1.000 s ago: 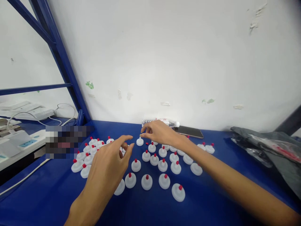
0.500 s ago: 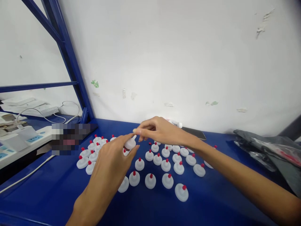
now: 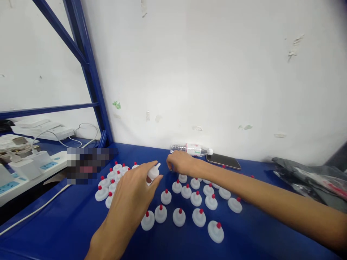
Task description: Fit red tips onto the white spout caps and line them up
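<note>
My left hand [image 3: 134,191] grips a small white squeeze bottle [image 3: 154,173] between thumb and fingers; its bare nozzle points up and to the right, with no red cap on it. To the right, my right hand [image 3: 181,162] is lowered to the blue table behind the bottles, its fingers curled together and their tips hidden, so what they hold cannot be made out. Several white bottles with red caps stand around, among them one near the front right [image 3: 215,232] and one at the front middle [image 3: 179,217]. Another group [image 3: 101,193] stands left of my left hand.
A clear plastic bottle [image 3: 193,149] lies against the wall, beside a dark phone [image 3: 223,161]. Grey plastic bags [image 3: 306,180] lie at the right. On the left are a white power strip [image 3: 51,165], cables and a blue metal frame [image 3: 93,72].
My right hand has moved away from the nozzle of the held bottle, to the right and down to the table. My left hand still holds the bottle. The view has shifted slightly.
</note>
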The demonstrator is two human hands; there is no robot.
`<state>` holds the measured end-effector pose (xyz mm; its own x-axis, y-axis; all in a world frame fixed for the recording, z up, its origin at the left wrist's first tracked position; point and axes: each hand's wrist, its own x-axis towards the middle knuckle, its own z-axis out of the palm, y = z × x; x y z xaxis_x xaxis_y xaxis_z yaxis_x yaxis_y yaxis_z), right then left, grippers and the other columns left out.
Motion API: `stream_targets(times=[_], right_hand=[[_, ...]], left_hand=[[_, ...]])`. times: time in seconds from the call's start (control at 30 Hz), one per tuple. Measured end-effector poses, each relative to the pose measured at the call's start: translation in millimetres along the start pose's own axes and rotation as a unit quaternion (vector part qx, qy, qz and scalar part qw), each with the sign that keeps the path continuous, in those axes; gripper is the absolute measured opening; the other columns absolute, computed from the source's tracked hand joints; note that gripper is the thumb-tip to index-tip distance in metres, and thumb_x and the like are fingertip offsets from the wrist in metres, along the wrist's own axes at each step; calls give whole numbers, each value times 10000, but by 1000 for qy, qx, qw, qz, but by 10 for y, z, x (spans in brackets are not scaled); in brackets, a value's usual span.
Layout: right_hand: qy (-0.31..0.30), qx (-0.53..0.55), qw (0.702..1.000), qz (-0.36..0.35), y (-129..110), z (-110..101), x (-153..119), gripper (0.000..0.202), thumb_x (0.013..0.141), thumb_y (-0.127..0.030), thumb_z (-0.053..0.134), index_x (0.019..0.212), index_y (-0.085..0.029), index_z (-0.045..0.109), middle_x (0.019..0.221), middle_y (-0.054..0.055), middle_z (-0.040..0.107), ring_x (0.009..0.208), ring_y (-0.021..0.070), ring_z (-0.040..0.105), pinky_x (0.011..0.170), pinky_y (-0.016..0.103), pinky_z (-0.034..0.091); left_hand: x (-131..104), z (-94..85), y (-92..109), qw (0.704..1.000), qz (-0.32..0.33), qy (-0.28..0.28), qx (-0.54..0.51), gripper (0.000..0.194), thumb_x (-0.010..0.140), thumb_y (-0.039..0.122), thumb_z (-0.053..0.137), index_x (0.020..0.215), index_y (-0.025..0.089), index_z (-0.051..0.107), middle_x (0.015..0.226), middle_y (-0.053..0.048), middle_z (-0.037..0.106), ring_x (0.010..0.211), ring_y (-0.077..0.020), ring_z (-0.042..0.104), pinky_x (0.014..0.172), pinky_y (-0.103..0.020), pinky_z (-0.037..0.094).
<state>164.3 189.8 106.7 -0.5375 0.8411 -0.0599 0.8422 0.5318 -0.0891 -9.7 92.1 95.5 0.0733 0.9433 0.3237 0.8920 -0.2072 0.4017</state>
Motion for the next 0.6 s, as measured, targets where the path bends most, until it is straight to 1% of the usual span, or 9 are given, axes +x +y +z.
stream_targets(times=[0.07,0.1,0.17,0.2,0.23,0.3,0.37,0.47,0.6], right_hand=[[16,38,999,-15,21,-72,-35,289,793,19,641,977,-144,792,953,98,790,938,248,734,766,288,517],[25,55,998,-24,26,-119,-70,294,851,-14,614,1038,-162,785,982,78,791,936,219,733,772,273,523],[48,128,989,-50,6,-223,-181,270,968,-127,562,1135,-200,761,1045,43,787,942,172,731,790,250,541],[62,188,978,-65,-20,-271,-253,254,1000,-190,553,1151,-216,756,1059,31,784,945,162,731,800,249,550],[78,258,960,-80,-57,-310,-332,238,1010,-242,564,1145,-226,760,1051,25,784,944,161,731,810,257,558],[102,383,913,-99,-147,-351,-482,205,988,-279,618,1101,-231,783,990,27,787,934,174,731,824,287,568],[110,454,878,-108,-236,-339,-593,184,960,-275,663,1081,-244,799,953,26,788,919,178,731,813,300,570],[124,501,850,-109,-320,-278,-657,195,944,-286,694,1105,-254,798,984,32,789,922,177,731,774,291,569],[164,516,834,-105,-349,-236,-655,196,950,-313,694,1102,-250,800,992,37,785,917,174,725,760,288,566]], left_hand=[[4,-9,3,1000,-9,-11,-2,405,930,328,644,1313,203,688,935,-46,800,882,-297,737,796,-402,501],[7,-12,5,1000,-12,-17,-4,397,929,330,642,1303,208,695,908,-41,800,865,-301,738,778,-401,499],[11,-17,13,999,-19,-28,-7,401,924,334,642,1303,215,697,865,-36,799,853,-311,740,766,-404,494],[10,-19,19,999,-23,-31,-7,419,922,334,641,1322,219,684,849,-34,798,861,-318,740,771,-407,491],[6,-21,27,999,-27,-32,-7,446,920,335,639,1352,224,663,833,-30,797,872,-324,741,776,-411,489],[-8,-31,45,999,-33,-32,-12,512,920,348,635,1420,242,604,794,-15,793,872,-328,745,772,-408,484],[-27,-46,62,998,-39,-31,-22,565,921,362,626,1471,260,548,755,6,785,832,-318,749,742,-393,481],[-54,-70,67,998,-40,-23,-39,599,918,381,621,1495,255,520,720,15,774,786,-304,749,710,-375,472],[-73,-72,39,999,-23,-3,-45,611,918,412,618,1495,236,522,742,-4,782,816,-312,752,737,-384,475]])
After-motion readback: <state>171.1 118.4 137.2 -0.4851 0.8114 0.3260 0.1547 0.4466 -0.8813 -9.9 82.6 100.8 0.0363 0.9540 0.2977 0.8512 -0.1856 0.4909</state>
